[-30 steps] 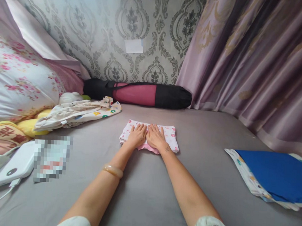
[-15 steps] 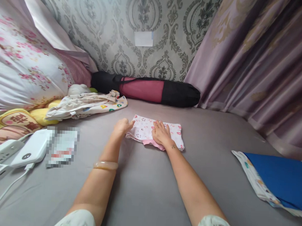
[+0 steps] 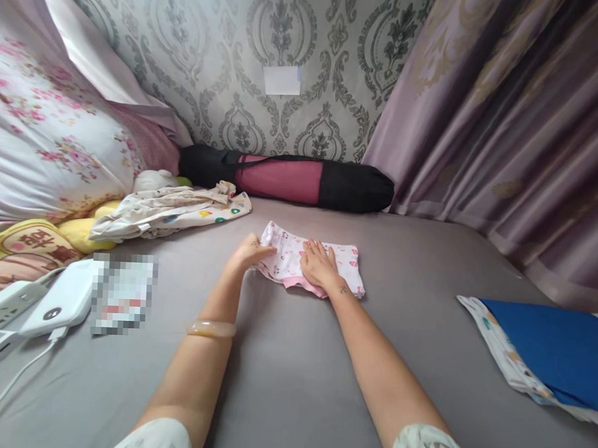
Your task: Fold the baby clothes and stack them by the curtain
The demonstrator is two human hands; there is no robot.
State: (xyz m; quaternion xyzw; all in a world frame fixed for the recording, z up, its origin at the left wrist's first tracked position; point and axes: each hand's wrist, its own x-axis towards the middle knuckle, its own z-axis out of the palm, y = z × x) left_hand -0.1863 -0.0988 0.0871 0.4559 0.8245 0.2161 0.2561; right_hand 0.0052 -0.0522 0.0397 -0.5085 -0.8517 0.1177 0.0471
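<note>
Folded pink-print cloth [image 3: 345, 260] on grey sheet [image 3: 283, 368], long axis running left to right across the person's front. Left hand [image 3: 249, 251] at its left end, thumb over the raised edge, fingers apparently closed on it; cloth extends rightward from them. Right hand [image 3: 319, 265] nearer the middle, flat on top, fingers extended, gripping nothing.

Two hands [image 3: 249, 251] [image 3: 318, 266], one pink-printed garment [image 3: 288, 260], one bangle [image 3: 212, 328], one long bag [image 3: 280, 179]
</note>
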